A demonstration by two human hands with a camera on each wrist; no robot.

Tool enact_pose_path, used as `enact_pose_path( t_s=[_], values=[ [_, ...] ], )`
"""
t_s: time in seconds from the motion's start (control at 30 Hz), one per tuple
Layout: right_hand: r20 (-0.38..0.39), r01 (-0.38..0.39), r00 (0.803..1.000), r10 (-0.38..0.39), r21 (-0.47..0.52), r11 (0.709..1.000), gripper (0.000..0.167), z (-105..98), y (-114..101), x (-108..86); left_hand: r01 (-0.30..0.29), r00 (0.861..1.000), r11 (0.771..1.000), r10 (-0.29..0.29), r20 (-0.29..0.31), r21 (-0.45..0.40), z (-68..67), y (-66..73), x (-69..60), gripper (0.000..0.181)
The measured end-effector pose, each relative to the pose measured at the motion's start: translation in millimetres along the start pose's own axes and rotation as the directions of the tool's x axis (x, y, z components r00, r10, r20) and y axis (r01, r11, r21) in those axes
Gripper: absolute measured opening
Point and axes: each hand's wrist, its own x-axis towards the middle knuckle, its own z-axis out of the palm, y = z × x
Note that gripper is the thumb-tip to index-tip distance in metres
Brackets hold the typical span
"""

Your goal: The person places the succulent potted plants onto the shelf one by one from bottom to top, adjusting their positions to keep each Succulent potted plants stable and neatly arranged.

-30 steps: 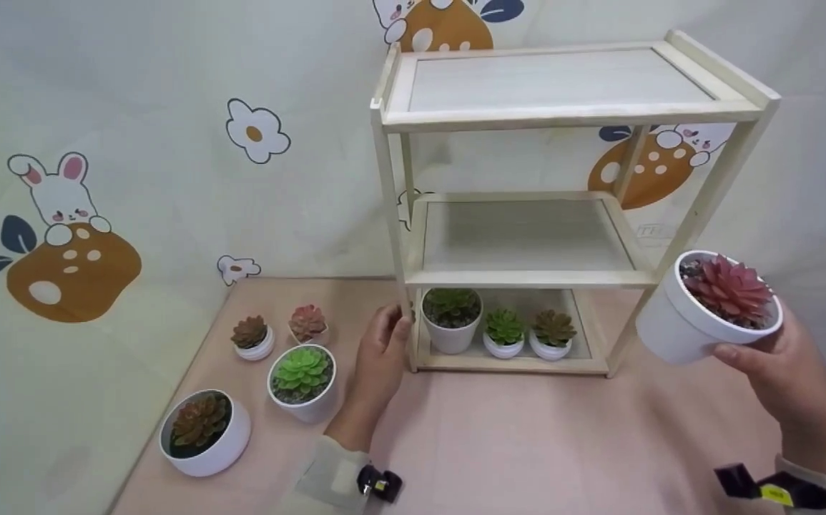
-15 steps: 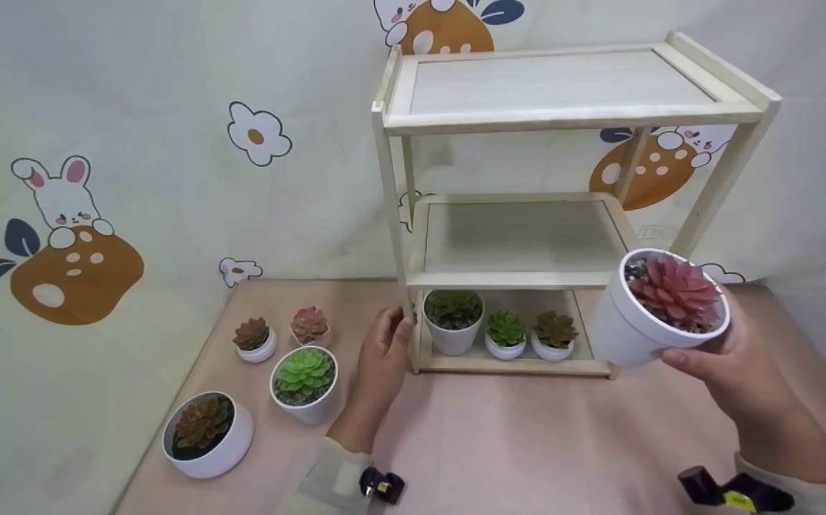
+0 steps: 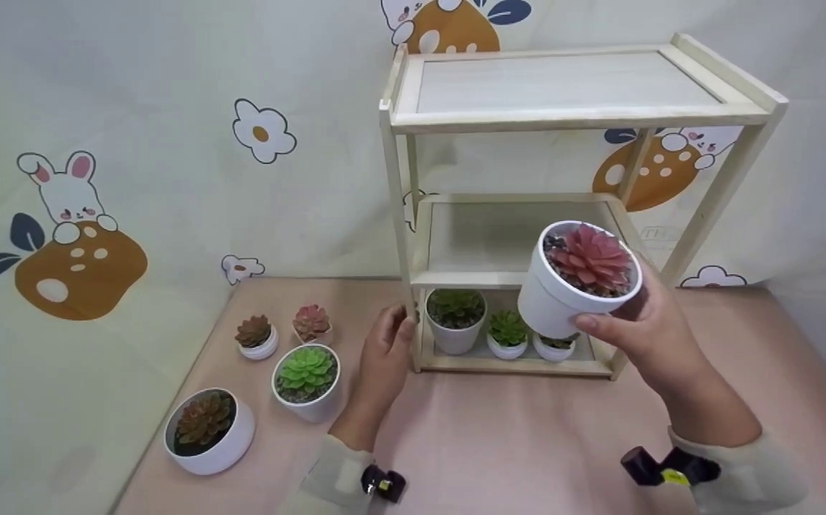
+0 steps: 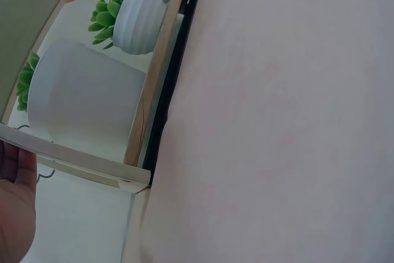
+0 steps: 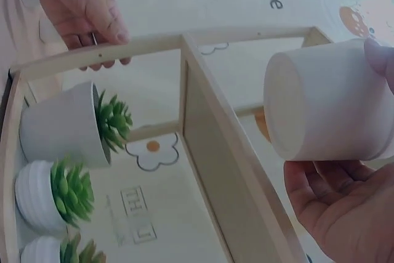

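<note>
My right hand [image 3: 659, 336] grips a white pot with a red succulent [image 3: 588, 261], tilted in the air before the middle shelf. Thumb and fingers lie on opposite sides of the pot [image 5: 332, 100] in the right wrist view. My left hand [image 3: 386, 357] holds the front left post of a pale wooden three-tier shelf rack [image 3: 577, 119]; its fingers [image 5: 80, 41] reach round the post in the right wrist view. On the bottom tier stand a large potted green succulent [image 3: 455, 322], a small green one [image 3: 507, 335] and a small brownish one [image 3: 557, 346], partly hidden by the held pot.
Left of the rack on the pink tabletop [image 3: 498, 443] stand a bright green potted succulent [image 3: 307, 379], a brown one in a wide bowl [image 3: 209, 433], a small brown one [image 3: 255, 336] and a small pink one [image 3: 312, 324]. A printed cloth backdrop [image 3: 155, 214] hangs behind.
My right hand has carried the red succulent's pot leftward and slightly up, from right of the rack to in front of it. The left hand stays at the post.
</note>
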Motion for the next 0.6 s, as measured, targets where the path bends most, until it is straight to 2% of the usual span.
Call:
enact_pose_path(
  t_s=[0.2,0.4,0.6],
  values=[
    [0.002,-0.053,0.999,0.053,-0.002,0.999,0.076,22.0,-0.9,11.1,-0.006,1.0,1.0,0.006,-0.01,0.007,1.7,0.3,0.6,0.041],
    [0.032,-0.061,0.998,0.061,-0.011,0.998,0.077,37.7,-1.7,22.3,-0.004,1.0,1.0,0.004,-0.013,0.01,1.2,0.0,0.7,0.04],
    [0.045,-0.091,0.994,0.095,-0.068,0.993,0.083,50.5,-3.1,30.0,0.003,1.0,1.0,-0.003,-0.014,-0.001,0.4,-0.5,0.4,0.039]
  ],
)
